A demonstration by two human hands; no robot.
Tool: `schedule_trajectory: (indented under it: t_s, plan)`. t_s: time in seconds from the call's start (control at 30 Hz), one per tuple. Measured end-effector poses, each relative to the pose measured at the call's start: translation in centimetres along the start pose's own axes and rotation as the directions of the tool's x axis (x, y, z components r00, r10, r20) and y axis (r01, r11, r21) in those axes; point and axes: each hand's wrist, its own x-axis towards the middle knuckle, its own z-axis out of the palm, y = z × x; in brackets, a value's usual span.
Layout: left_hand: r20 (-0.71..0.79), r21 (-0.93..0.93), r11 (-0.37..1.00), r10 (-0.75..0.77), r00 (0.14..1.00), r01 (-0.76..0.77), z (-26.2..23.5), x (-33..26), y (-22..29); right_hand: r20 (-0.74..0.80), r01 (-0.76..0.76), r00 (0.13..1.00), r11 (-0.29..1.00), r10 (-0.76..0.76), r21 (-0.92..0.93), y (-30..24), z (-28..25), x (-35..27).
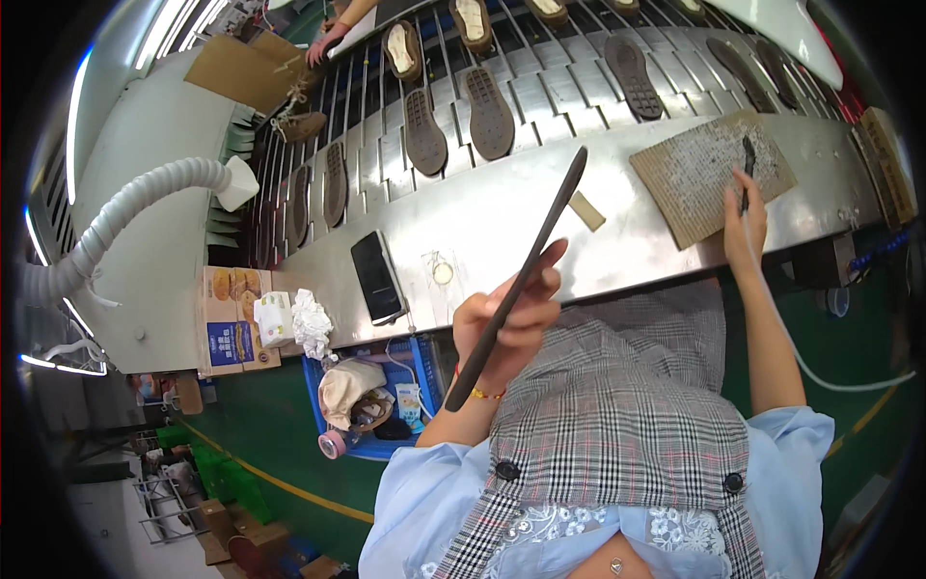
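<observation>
My left hand grips a dark shoe sole, turned edge-on and raised over the front of the metal bench. Its fingers wrap around the sole's middle. At the right, my right hand is closed on a slim dark tool with a white cord trailing from the hand. The tool's head is over a worn, speckled cardboard sheet; I cannot tell whether it touches. Beyond my hands, several brown soles, one of them a nearby sole, lie on the slatted conveyor.
A phone and a small tan strip lie on the metal ledge. To the left stand a printed carton, crumpled tissue and a blue basket. A white flexible duct arches nearby. Across the conveyor, another person's hand shows.
</observation>
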Motion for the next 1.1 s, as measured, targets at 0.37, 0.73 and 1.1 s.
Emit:
schedule_trajectory:
  t_s: [0.37,0.73,1.1]
  plan:
    - [0.114,0.418,0.908,-0.089,0.989,0.033,-1.8,1.8,3.1,0.059,0.059,0.997,0.987,-0.051,-0.150,0.9,0.2,-0.9]
    - [-0.080,0.966,0.180,0.889,0.451,-0.184,-6.8,25.1,19.2,0.044,0.048,0.998,0.989,-0.042,-0.141,0.0,0.7,-1.1]
    - [-0.059,0.257,-0.413,0.896,0.441,0.874,-6.6,21.1,27.4,-0.013,0.128,0.991,0.966,-0.134,-0.225,0.5,0.8,-1.2]
